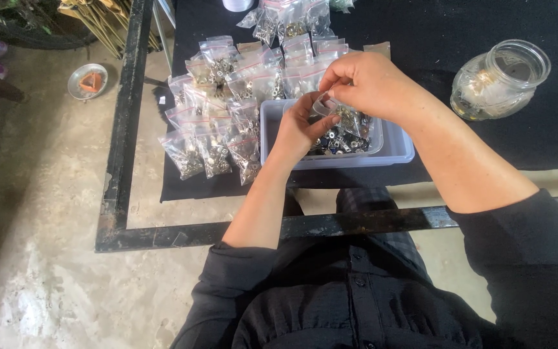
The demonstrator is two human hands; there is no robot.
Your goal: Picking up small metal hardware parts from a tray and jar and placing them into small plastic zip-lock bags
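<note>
Plastic bag [347,119] — small, clear, holding little metal parts — hangs over the pale blue tray [398,150] on the black-covered counter [434,39], pinched at its top between both hands. Left hand [301,129] grips it from below with thumb and fingers closed on it, while the right hand [372,84] curls over it from above, fingertips nipping the mouth. Filled bags [227,103] lie heaped just left of the tray — a glass jar [500,79] stands well apart on the right.

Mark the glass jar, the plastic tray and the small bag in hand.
glass jar [495,84], head view, its side wall.
plastic tray [398,154], head view, right rim.
small bag [350,119], head view, its filled lower part.
</note>
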